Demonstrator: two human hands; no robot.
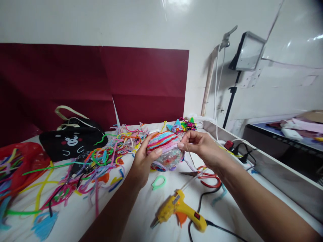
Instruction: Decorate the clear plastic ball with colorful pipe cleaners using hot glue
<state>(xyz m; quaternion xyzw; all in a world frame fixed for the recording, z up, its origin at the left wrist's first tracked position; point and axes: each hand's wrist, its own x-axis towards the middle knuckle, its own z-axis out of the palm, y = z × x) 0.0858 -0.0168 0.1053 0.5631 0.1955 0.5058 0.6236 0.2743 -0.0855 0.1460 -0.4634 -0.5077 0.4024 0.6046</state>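
A rounded ball-like piece [165, 148], partly covered in rows of coloured pipe cleaners with a clear, shiny patch on its lower side, is held up over the table. My left hand [145, 161] is closed around its left side, thumb on the front. At its right edge, my right hand [194, 144] pinches with thumb and index finger; what lies between the fingertips is too small to make out. Below lie a yellow hot glue gun [174, 206], red-handled scissors [210, 178] and a green pipe-cleaner loop [158, 182].
Tangled pipe cleaners [113, 148] spread across the left of the white table, beside a red bag [32, 156] and a black cloth bag [73, 143]. Small colourful figures [181, 126] stand behind. A power strip [243, 159] and cords lie right, near a lamp [248, 50].
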